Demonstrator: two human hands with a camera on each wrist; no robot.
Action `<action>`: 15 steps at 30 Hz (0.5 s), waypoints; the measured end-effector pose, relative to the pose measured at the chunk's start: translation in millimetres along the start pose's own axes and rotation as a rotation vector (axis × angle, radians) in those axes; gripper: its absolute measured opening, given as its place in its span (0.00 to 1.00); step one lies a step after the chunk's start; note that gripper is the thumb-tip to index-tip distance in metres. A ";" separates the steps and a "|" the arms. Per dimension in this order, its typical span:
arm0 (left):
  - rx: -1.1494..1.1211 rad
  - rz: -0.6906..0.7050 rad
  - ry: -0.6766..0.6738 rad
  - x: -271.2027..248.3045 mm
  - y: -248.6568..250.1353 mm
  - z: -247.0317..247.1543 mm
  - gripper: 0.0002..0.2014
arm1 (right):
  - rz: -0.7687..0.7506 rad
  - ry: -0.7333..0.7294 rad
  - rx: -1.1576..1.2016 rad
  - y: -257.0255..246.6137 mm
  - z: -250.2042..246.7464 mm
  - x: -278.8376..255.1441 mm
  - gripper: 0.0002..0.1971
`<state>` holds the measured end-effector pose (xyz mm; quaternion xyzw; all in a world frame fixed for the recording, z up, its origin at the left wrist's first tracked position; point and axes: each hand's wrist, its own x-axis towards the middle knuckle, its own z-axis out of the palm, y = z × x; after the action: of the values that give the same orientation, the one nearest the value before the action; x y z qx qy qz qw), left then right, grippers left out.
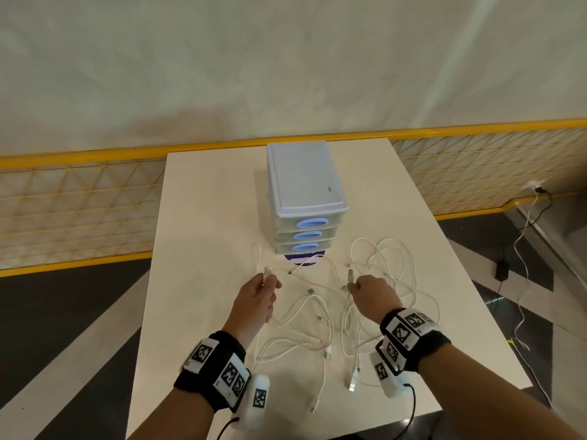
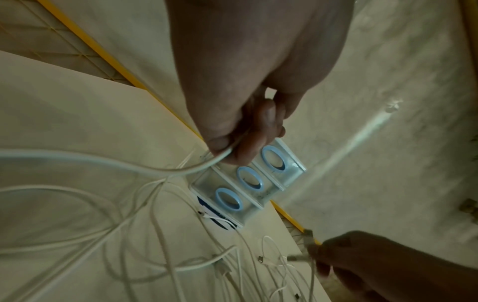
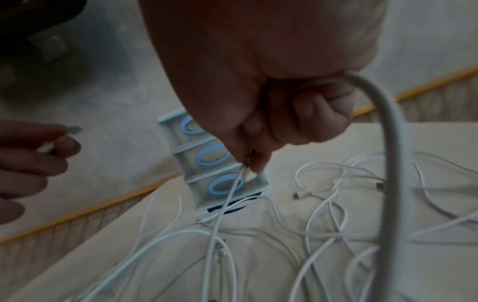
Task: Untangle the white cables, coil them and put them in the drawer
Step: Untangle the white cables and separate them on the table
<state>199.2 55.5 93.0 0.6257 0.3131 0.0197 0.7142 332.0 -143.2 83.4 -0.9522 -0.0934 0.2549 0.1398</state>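
A connector end is pinched by the left hand (image 1: 260,295) between thumb and curled fingers, with its cable trailing back toward the person; in the left wrist view the cord is seen leaving the fingertips (image 2: 220,143). Another plug end is pinched by the right hand (image 1: 371,293), the other fingers being curled in. The 2 ends are held apart and raised a little above the tangle, probably so that 1 strand can be traced and drawn free of the rest; whether both ends belong to the same cable cannot be told.

The white cables (image 1: 320,319) are spread in loose, overlapping loops over the near half of the table (image 1: 197,217), from about 6 o'clock below the hands up to 2 o'clock of the right hand. None is coiled yet. The drawer unit (image 1: 305,185) stands at 12 o'clock from the hands, its 3 drawers with blue oval handles (image 1: 309,223) all closed, so a drawer is judged still to need opening.

The table is plain and pale. Behind it, at 12 o'clock, a yellow-railed mesh barrier (image 1: 79,198) and a light wall are seen; at 3 o'clock, a dark floor with other leads running to a wall socket (image 1: 536,188).
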 end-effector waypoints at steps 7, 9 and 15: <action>-0.002 -0.024 -0.040 -2.7 3.1 19.9 0.12 | -0.233 0.125 0.298 -27.0 -1.3 -21.2 0.07; 0.042 -0.003 -0.051 -4.2 4.5 22.7 0.11 | -0.320 0.137 0.240 -34.8 3.8 -25.5 0.08; -0.105 -0.031 -0.090 -8.2 6.1 25.6 0.13 | -0.497 0.105 0.456 -62.7 13.9 -43.8 0.05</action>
<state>207.0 30.8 102.5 0.5828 0.2887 -0.0032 0.7596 280.9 -91.9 111.7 -0.8564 -0.2560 0.1780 0.4116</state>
